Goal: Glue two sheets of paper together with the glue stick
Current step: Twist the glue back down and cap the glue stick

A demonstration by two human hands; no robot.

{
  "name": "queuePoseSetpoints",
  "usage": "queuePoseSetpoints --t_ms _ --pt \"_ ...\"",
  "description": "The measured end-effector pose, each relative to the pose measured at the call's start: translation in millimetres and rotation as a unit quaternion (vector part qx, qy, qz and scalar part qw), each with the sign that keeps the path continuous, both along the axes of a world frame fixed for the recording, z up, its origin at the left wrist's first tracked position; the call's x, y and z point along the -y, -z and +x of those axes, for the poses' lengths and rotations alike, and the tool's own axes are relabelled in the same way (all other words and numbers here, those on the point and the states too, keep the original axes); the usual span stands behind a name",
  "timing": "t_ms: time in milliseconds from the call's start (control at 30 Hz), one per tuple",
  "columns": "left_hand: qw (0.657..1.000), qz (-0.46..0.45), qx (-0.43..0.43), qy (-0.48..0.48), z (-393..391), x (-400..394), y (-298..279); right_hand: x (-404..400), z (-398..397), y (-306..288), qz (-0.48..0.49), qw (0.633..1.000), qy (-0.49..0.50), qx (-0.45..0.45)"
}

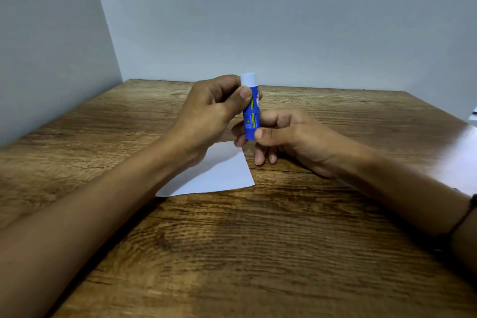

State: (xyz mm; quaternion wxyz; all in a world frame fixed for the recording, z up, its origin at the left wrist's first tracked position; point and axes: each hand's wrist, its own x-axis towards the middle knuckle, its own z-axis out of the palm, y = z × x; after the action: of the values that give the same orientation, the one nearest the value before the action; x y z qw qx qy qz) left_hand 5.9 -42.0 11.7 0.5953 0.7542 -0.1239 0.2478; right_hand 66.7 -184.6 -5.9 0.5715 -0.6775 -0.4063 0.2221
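A blue glue stick (251,116) with a white cap stands upright in the air above the table, held by both hands. My left hand (210,111) pinches its upper part just below the cap. My right hand (286,139) grips its lower end between thumb and fingers. Under the hands a white sheet of paper (216,175) lies flat on the wooden table (258,253), partly hidden by my left wrist. I cannot tell whether it is one sheet or two stacked.
Grey walls close the table at the back and left. Something white and blurred (462,157) lies at the table's right edge. A dark band sits on my right wrist (462,217).
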Motion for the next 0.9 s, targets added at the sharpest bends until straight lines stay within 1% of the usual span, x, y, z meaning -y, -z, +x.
queuePoseSetpoints --t_ms 167,300,467,567,767,900 --pt "1.0 0.003 -0.001 0.013 1.0 1.1 0.8 -0.8 -2.0 1.5 -0.013 0.999 0.02 0.031" --pt "1.0 -0.008 0.008 0.021 0.2 1.7 -1.8 -2.3 -1.7 0.8 -0.014 0.999 0.028 0.033" --pt "1.0 -0.005 0.007 0.01 -1.1 1.2 -2.5 -1.0 0.6 -1.1 0.011 1.0 -0.005 -0.009" --pt "1.0 -0.002 0.006 0.007 0.8 1.5 -1.0 1.9 1.1 -0.5 0.011 1.0 -0.009 -0.014" --pt "1.0 0.001 0.008 0.014 1.8 1.7 -0.1 0.2 -2.7 -1.0 -0.003 0.999 0.036 0.02" --pt "1.0 -0.006 0.015 0.013 3.0 1.9 -0.1 -2.6 -3.2 -0.7 -0.007 0.997 0.076 0.026"
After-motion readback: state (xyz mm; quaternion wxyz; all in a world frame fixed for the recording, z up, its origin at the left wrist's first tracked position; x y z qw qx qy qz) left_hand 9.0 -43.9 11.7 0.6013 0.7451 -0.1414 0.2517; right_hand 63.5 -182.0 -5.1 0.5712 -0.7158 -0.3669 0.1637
